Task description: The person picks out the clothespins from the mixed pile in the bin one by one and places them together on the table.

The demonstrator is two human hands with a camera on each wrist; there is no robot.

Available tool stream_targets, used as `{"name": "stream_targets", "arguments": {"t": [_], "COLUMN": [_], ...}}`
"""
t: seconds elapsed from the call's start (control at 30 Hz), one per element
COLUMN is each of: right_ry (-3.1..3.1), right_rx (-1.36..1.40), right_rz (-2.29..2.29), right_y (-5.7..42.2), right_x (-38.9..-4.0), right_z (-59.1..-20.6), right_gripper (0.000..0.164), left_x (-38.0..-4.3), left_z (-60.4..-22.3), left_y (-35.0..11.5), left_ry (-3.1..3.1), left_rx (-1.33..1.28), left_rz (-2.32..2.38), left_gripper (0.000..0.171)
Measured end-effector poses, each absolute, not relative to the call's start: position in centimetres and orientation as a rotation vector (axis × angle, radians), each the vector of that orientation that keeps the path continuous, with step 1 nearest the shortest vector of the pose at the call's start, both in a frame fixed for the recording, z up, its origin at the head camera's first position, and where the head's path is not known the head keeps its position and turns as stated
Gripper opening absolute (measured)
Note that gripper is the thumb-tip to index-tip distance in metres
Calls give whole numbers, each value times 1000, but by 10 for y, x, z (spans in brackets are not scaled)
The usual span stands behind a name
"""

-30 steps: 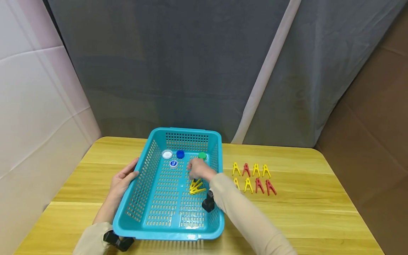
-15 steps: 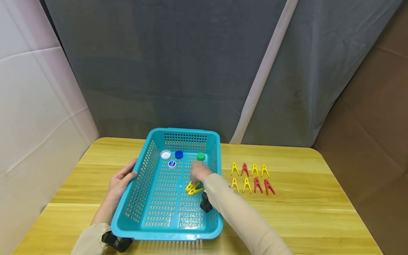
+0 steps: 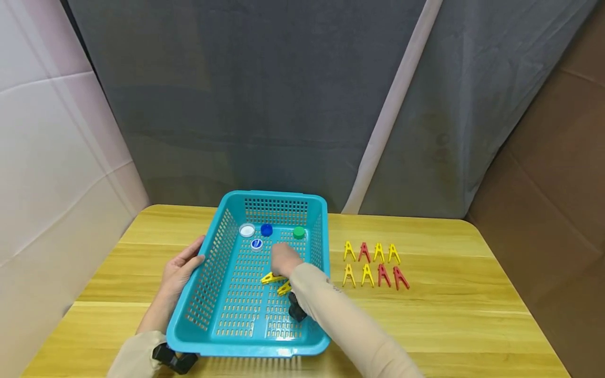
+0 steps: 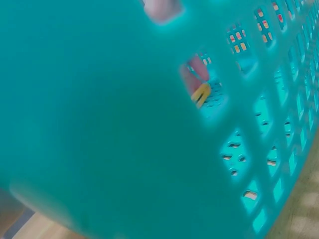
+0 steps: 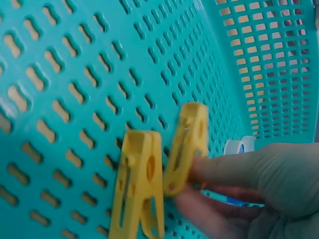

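Note:
My left hand grips the left rim of a turquoise plastic basket, which is tilted over the table. In the left wrist view the perforated basket wall hides most of that hand's work. Inside the basket my right hand pinches a yellow clothespin between thumb and fingers. A second yellow clothespin lies on the basket floor right beside it. Farther up the basket lie a white cap, a dark blue cap, a blue-and-white cap and a green cap.
To the basket's right, two rows of clothespins stand out on the wooden table, yellow ones like this clothespin and red ones like that clothespin. A grey curtain hangs behind the table's back edge.
My right hand has moved left and slightly nearer in the basket. The yellow clothespin it pinches has come apart from the other one. My left hand stays on the rim.

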State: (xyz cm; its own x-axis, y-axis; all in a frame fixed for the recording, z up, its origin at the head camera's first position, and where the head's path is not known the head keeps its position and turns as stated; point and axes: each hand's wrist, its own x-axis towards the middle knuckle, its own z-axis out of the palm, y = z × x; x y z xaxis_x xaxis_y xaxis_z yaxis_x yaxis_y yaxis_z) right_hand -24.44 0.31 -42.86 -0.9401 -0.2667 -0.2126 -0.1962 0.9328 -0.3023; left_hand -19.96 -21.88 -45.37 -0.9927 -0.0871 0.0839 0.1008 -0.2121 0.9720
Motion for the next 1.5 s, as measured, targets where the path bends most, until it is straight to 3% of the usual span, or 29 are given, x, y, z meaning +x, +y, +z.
{"name": "stream_targets", "arguments": {"t": [0.33,0.67,1.07,1.33,1.5], "right_ry": [3003,2948,2977,2968,2939], "right_rx": [-378,-295,-408,-379,-384], "right_rz": [-536,-609,-457,-559,-704], "right_y": [-2,-9,-12,-12,-10], "right_x": [-249,-246,-248,-251,-250], "right_z": [-441,-445,-449,-444,-430], "right_gripper": [28,50,25,27,41], "left_x": [-199,-198,-199,-199,-200], "left_z": [-454,-455,-454,-454,-453], "left_y": [-217,-218,-219,-219,-218], "left_ry": [-1889,-1910,-1918,-1939,-1926], "left_rx": [-57,-38,-24,-11,-2], "left_rz": [-2362,-2355,-2359,-2331,-2338], "left_gripper": [41,42,44,44,44]}}
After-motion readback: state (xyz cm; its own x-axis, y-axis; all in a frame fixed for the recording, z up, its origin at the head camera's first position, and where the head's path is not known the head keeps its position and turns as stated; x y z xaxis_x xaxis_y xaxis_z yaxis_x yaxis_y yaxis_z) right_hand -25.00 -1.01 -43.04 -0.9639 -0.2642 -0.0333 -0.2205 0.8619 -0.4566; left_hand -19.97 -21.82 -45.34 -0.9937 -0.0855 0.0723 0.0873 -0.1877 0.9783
